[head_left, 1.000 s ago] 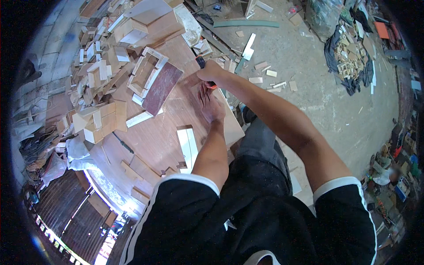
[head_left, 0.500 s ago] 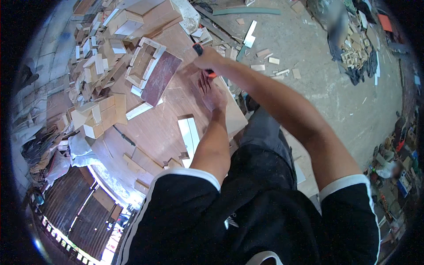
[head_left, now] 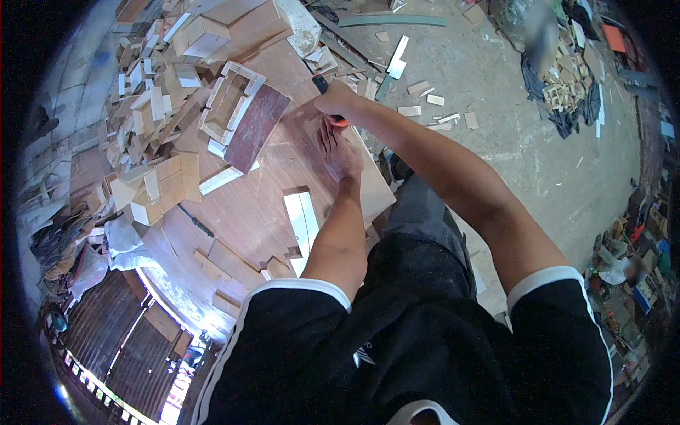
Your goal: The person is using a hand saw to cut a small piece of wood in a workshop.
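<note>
My right hand point(head_left: 337, 98) is closed around a tool with a black-and-orange handle point(head_left: 321, 84), near the far right edge of a wooden table point(head_left: 276, 159). Its dark end sticks out on the far side of the fist and some orange shows below; the working part is hidden. Close under that fist, my left hand point(head_left: 342, 157) lies flat on the wood, its fingers stretched toward the tool. White-faced strips point(head_left: 302, 221) rest beside my left forearm. A maroon board point(head_left: 256, 129) lies to the left of both hands, against a small wooden box frame point(head_left: 230, 103).
Small wooden boxes and offcuts point(head_left: 152, 117) are heaped along the table's left side. A dark slim tool point(head_left: 196, 219) lies near them. Wood scraps point(head_left: 435, 100) litter the concrete floor on the right. A person point(head_left: 621, 269) is at the far right edge, with another blurred figure point(head_left: 540, 39) at the top.
Both hands stay nearly where they were, the right one still around the tool. The whole view has shifted slightly.
</note>
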Demonstrator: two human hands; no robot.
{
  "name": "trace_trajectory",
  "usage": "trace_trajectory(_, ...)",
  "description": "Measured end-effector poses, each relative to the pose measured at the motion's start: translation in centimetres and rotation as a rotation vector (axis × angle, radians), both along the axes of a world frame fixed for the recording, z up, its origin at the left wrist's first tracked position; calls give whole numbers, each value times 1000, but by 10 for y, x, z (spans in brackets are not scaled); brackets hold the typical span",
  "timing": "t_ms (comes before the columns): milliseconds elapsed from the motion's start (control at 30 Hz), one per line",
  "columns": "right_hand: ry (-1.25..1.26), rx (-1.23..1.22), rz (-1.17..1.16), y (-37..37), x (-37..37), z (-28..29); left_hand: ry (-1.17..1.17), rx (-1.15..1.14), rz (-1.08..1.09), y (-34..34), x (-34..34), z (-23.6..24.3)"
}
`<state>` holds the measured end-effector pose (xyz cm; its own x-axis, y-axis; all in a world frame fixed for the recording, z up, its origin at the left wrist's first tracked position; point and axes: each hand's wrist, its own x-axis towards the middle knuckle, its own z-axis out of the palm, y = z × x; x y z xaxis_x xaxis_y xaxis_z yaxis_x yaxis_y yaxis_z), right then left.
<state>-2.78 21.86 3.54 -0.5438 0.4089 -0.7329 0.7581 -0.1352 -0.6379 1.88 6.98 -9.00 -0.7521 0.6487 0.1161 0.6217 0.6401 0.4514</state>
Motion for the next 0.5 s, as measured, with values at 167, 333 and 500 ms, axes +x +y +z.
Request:
trace_trajectory(167,117,-68,-79,-7,11,-4,17,-13,-30,-3,-1,-6)
trace_trajectory(333,392,-317,-204,7,45,65,-24,21,-26,-7,0,-3)
trace_trajectory(500,-3,-25,-32,2,23,30,45,45,-59,-4,-2,-3)
